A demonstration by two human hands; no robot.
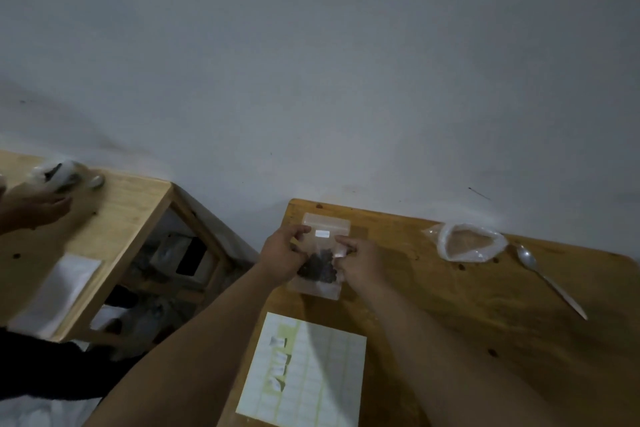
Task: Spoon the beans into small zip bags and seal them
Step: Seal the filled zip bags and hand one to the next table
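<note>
Fingers of the left hand (282, 255) and right hand (360, 262) pinch the small clear plastic zip bag (323, 229) of dark beans (320, 267) from both sides above the wooden table (450, 322), probably to press its strip closed, while the thin metal spoon (549, 282) lies idle beside a crumpled open plastic bag (467, 241).

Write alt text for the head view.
Both hands, left hand and right hand, hold a small zip bag of dark beans over a wooden table. A spoon and an open plastic bag lie right; a label sheet lies nearer.
</note>
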